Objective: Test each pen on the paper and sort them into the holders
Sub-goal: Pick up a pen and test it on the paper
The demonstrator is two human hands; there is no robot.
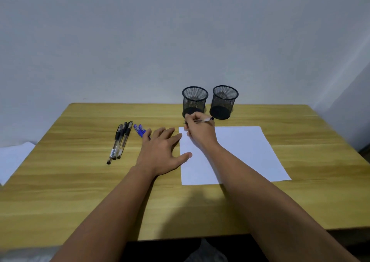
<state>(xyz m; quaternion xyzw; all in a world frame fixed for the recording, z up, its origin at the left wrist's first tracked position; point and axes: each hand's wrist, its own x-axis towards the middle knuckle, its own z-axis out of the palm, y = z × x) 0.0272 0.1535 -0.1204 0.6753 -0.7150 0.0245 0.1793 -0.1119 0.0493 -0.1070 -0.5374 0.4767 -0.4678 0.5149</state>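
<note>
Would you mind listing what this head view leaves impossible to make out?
- Tip of the pen: hidden behind the right hand, so contact with the paper is unclear.
- Marks on the paper: none can be made out.
- Blue pens: near ends covered by the left hand; count unclear.
- Print on the black pens: too small.

Black mesh holders [195, 101], white paper [240, 151], wood-grain table [80, 181].

Three black pens [120, 141], three blue pens [139, 130], two mesh holders [195, 101], one paper sheet [240, 149].
</note>
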